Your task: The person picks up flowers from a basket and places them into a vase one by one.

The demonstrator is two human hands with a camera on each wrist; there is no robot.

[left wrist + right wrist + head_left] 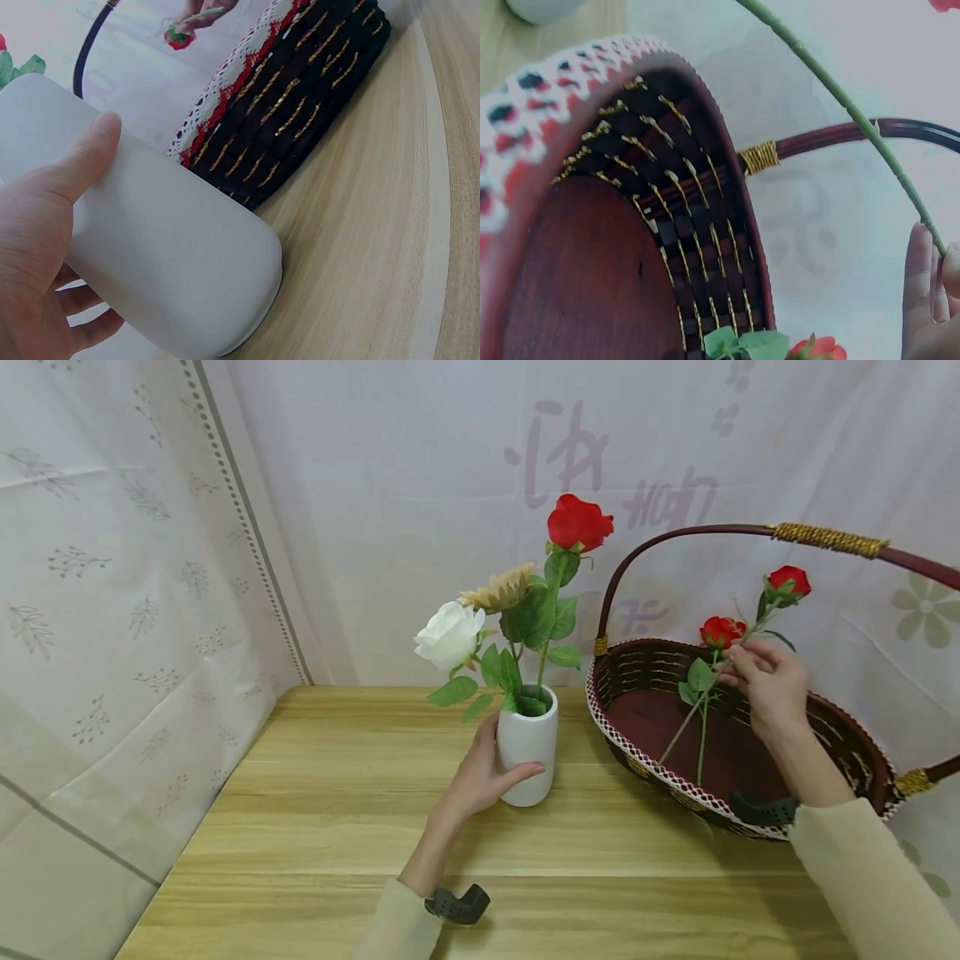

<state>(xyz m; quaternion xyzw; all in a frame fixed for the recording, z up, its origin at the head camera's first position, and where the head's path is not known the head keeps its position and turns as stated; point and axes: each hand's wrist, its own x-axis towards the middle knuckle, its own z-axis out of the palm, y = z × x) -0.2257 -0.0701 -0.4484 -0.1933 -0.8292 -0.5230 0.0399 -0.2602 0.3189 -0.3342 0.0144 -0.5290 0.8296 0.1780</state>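
My left hand (487,768) grips the white vase (528,764) around its side, thumb across the front. The vase stands upright on the table, holding a white rose (450,637), a beige flower (501,589) and a red rose (579,523) with green leaves. Over the wicker basket (630,752), my right hand (776,685) pinches the stem (840,94) of another red rose (789,583). Its bloom is up and to the right of the fingers, and the stem slants down to the left. One more red rose (722,632) leans inside the basket, its bloom just behind the fingertips.
The basket's tall handle (690,532) arches over it, wrapped in gold cord. White-and-red lace trim (536,112) runs along the rim. The wooden table (337,810) meets a patterned curtain (397,485) at the back and another at the left.
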